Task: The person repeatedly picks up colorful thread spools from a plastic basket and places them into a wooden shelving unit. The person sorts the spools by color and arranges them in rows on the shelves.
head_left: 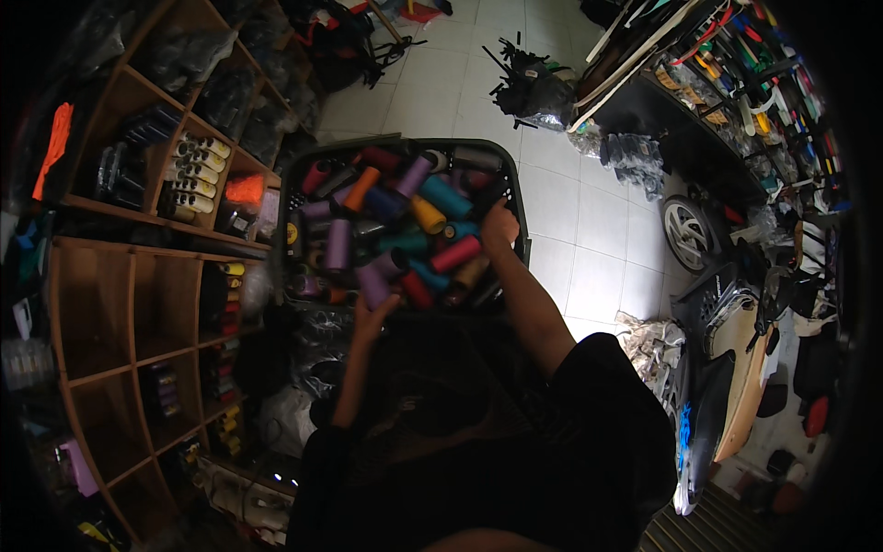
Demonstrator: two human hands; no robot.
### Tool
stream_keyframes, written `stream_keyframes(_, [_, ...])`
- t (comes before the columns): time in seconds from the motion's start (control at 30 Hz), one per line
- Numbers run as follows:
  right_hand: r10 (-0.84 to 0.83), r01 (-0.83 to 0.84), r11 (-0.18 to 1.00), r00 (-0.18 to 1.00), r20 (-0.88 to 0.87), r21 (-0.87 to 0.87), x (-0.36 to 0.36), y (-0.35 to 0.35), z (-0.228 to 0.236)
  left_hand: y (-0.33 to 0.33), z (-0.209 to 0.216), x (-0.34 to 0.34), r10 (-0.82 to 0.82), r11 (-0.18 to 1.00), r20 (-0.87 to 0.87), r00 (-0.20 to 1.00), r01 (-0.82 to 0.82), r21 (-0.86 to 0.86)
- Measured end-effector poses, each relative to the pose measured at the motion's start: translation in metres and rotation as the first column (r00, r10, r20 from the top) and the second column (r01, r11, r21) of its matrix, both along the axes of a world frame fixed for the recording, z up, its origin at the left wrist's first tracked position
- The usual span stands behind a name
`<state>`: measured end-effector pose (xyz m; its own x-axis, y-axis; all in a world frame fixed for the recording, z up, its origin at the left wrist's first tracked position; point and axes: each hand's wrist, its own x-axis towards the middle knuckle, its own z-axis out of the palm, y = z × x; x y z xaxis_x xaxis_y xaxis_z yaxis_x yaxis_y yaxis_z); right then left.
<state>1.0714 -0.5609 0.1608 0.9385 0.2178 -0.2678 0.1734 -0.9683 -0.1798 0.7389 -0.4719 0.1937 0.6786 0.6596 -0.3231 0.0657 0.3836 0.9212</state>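
Grips the lower end of a lilac-purple, cylindrical thread spool (373,287) with the left hand (371,317), thumb and fingers closed on it, right at the near side of a large, dark, rectangular basket (441,142). Sets the right hand (499,225) just inside the basket's right wall, beside the dark spools there; hides the fingertips in shadow, so cannot tell grip from mere touch on that side. Spreads colour all over between the hands: near the right wrist, a pinkish-red spool (455,254), lying tilted; beyond that, a yellow-orange spool (427,214) just beside a fat teal-blue spool (445,197). Leans a bright orange spool (361,187) toward the far left part of the heap, and stands a second purple spool (338,244) nearly upright, left of the middle. Past the basket's far and right sides, opens onto a pale tiled floor (552,184), with a plastic-wrapped dark bundle (635,161) lying on it. Further right, shows a grey spoked wheel (687,235) near a cluttered rack of many-coloured pieces (754,92). On the left, lines up brown wooden compartment shelving (92,317), with cream-coloured cylinders (196,175) stacked in one compartment and a bright orange bundle (245,189) next door.
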Motion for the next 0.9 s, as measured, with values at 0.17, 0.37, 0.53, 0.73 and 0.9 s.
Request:
stream_keyframes(0.17, [0.002, -0.003, 0.999, 0.999, 0.032, 0.036, 0.002, -0.002, -0.007, -0.002, 0.005, 0.0, -0.007, 1.0, 0.022, 1.0, 0.007, -0.013])
stream_keyframes(0.37, [0.119, -0.123, 0.992, 0.989, 0.092, 0.036, -0.002, -0.014, 0.007, 0.001, 0.007, 0.0, -0.048, 0.999, 0.094, 0.994, 0.049, -0.006])
stream_keyframes(0.53, [0.085, -0.098, 0.986, 0.992, 0.097, 0.137, -0.02, -0.037, 0.041, 0.007, -0.01, -0.003, -0.116, 0.992, 0.082, 0.99, 0.119, -0.032])
stream_keyframes(0.73, [-0.093, 0.043, 0.946, 0.986, 0.141, 0.32, -0.055, -0.063, 0.096, 0.016, -0.011, -0.002, -0.202, 0.975, 0.065, 0.977, 0.207, -0.08])
stream_keyframes(0.9, [-0.375, 0.3, 0.812, 0.925, 0.054, 0.5, -0.076, -0.102, 0.107, 0.029, 0.002, 0.003, -0.316, 0.928, 0.062, 0.947, 0.322, -0.189])
